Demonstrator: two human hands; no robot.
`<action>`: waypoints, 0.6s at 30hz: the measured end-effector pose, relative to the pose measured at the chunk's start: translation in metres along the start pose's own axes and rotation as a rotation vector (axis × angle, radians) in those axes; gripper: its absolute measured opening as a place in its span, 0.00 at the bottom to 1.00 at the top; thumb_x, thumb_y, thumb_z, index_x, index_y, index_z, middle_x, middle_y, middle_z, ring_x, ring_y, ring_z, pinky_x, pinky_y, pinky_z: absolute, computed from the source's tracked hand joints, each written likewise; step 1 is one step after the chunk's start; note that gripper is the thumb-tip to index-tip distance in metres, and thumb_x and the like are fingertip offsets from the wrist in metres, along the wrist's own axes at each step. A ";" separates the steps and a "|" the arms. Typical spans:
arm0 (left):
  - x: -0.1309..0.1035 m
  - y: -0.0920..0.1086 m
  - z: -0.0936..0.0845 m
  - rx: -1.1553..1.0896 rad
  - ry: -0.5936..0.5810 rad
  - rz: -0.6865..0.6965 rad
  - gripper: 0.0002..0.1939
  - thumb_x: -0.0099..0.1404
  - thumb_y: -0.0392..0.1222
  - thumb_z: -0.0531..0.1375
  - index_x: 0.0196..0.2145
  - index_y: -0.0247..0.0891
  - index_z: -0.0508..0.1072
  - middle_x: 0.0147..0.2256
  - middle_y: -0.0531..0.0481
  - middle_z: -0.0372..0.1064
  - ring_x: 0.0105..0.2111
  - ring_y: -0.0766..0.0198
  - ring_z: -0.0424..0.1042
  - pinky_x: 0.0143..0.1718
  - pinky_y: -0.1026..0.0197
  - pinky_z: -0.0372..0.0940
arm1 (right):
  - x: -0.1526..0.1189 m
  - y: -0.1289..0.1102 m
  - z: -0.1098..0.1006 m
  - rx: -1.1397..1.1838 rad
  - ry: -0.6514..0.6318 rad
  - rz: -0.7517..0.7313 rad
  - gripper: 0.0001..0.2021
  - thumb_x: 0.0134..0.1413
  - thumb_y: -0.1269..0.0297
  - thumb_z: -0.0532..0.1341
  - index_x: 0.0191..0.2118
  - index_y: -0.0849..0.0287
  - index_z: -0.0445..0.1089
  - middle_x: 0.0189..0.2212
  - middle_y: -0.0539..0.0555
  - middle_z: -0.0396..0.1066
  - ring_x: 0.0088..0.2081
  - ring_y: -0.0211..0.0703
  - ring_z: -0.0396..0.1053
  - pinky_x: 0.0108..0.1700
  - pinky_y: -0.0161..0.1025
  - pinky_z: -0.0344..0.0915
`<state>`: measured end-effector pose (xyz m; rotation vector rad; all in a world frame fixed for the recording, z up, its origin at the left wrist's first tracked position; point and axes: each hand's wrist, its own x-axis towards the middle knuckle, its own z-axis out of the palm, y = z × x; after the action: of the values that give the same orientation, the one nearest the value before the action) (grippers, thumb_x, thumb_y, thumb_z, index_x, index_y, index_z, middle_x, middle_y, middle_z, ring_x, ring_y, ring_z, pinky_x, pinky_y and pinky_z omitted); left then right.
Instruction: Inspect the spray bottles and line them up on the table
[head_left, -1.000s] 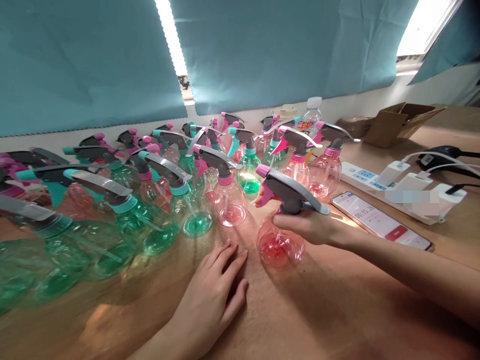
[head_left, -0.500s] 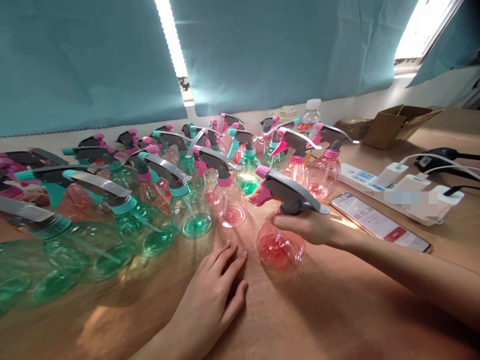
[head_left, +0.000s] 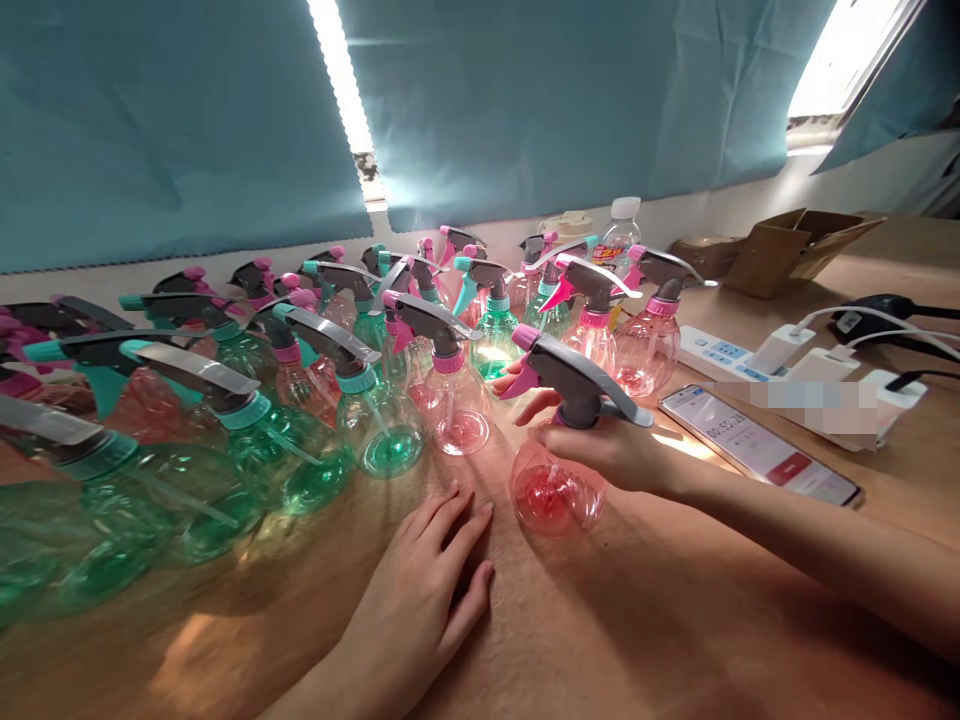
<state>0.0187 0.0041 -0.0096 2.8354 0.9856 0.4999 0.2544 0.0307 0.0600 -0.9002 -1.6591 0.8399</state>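
My right hand (head_left: 615, 450) is around the neck of a pink spray bottle (head_left: 555, 490), thumb across the near side. Its other fingers reach past the far side, under the pink trigger, with their tips apart. This bottle stands on the table, with a dark grey head and a pink nozzle pointing left. My left hand (head_left: 427, 570) lies flat on the tabletop, fingers stretched and holding nothing. Just beyond it are another pink spray bottle (head_left: 457, 405) and a green spray bottle (head_left: 381, 425).
Several more green and pink spray bottles crowd the left and back of the table (head_left: 570, 640). To the right lie a phone (head_left: 761, 445) and a power strip (head_left: 720, 350) with plugged chargers. Farther back are an open cardboard box (head_left: 787, 255) and a clear white-capped bottle (head_left: 622, 230).
The fingers of my right hand have spread a little apart beyond the pink spray bottle's neck. My left hand stays flat in place.
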 end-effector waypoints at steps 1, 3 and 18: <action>0.000 0.000 0.000 0.002 0.002 0.003 0.20 0.72 0.41 0.51 0.60 0.39 0.64 0.58 0.40 0.64 0.59 0.47 0.60 0.56 0.41 0.62 | 0.000 0.000 0.000 -0.002 -0.001 0.000 0.26 0.41 0.79 0.55 0.48 0.51 0.68 0.30 0.48 0.71 0.34 0.42 0.69 0.35 0.40 0.68; 0.001 0.000 0.000 0.006 0.007 0.010 0.20 0.72 0.41 0.50 0.60 0.38 0.65 0.57 0.40 0.64 0.59 0.47 0.60 0.56 0.41 0.62 | 0.000 0.001 0.000 -0.006 0.012 -0.011 0.27 0.41 0.79 0.55 0.49 0.52 0.68 0.35 0.50 0.73 0.35 0.42 0.70 0.35 0.40 0.68; 0.005 0.006 -0.008 0.041 -0.040 0.013 0.20 0.71 0.39 0.52 0.58 0.34 0.67 0.56 0.37 0.66 0.58 0.46 0.62 0.55 0.42 0.64 | -0.002 0.002 0.001 -0.014 -0.003 -0.032 0.29 0.43 0.77 0.55 0.54 0.53 0.66 0.48 0.55 0.72 0.36 0.41 0.72 0.39 0.41 0.70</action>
<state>0.0227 0.0024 0.0004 2.8775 0.9820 0.4272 0.2538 0.0294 0.0575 -0.8800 -1.6801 0.8093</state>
